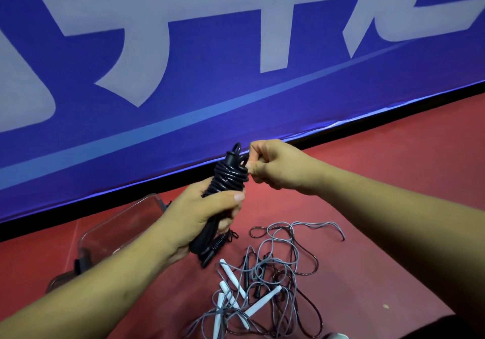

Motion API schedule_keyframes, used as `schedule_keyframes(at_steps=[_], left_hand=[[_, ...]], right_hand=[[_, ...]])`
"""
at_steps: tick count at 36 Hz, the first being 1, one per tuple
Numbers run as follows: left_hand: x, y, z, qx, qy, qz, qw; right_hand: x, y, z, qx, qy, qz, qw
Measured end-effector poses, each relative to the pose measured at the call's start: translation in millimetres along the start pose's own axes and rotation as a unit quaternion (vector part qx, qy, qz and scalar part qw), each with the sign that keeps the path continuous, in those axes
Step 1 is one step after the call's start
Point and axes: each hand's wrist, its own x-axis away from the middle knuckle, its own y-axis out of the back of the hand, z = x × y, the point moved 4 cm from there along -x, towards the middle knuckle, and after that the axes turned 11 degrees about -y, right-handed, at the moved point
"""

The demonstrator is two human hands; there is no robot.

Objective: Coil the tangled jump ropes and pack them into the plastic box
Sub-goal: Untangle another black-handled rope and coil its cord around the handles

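Blue banner [183, 76] with pale lettering across back, upright along edge of red floor [393, 181]. Clear plastic box [110, 233] on floor at left, partly hidden behind left forearm; nothing visible inside, view partial. Tangled ropes [265, 281] heaped on floor at centre-bottom, grey and dark cords crossed, white handles [262, 303] mixed in; not yet coiled. Black jump rope [228, 178] held in air above floor, between box and tangle, cord wound tight round its handles. Left hand [199, 220]: grip clenched round lower half of bundle, thumb pressed across wraps. Right hand [273, 165]: grip pinching cord end just beside top of bundle.

Step, by judgement: finishing wrap on black rope, securing loose end. Next move likely calls for tucking end under a wrap, firm left hold so coils don't spring, then down-left into box.

Long axis of bundle near upright, tilted: lower end toward wearer, upper end pointing up and away at banner. Small cord loop poking from top.
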Motion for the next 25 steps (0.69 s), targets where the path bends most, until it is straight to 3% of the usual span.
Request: schedule_keyframes(at_steps=[7, 15, 20, 22, 25], left_hand=[[-2, 13, -4, 0.007, -0.004, -0.065, 0.998], [-3, 18, -11, 0.067, -0.030, -0.108, 0.991], [-1, 34, -10, 0.133, 0.008, -0.139, 0.981], [1, 36, -8, 0.159, 0.008, -0.115, 0.981], [0, 32, -9, 0.186, -0.011, -0.064, 0.980]], right_hand=[[6, -12, 1, -0.083, -0.025, 0.068, 0.994], [6, -11, 8, -0.187, -0.009, 0.064, 0.980], [6, 4, 19, -0.373, 0.006, 0.043, 0.927], [4, 6, 15, -0.358, -0.011, 0.036, 0.933], [2, -1, -1, -0.244, -0.096, 0.037, 0.964]])
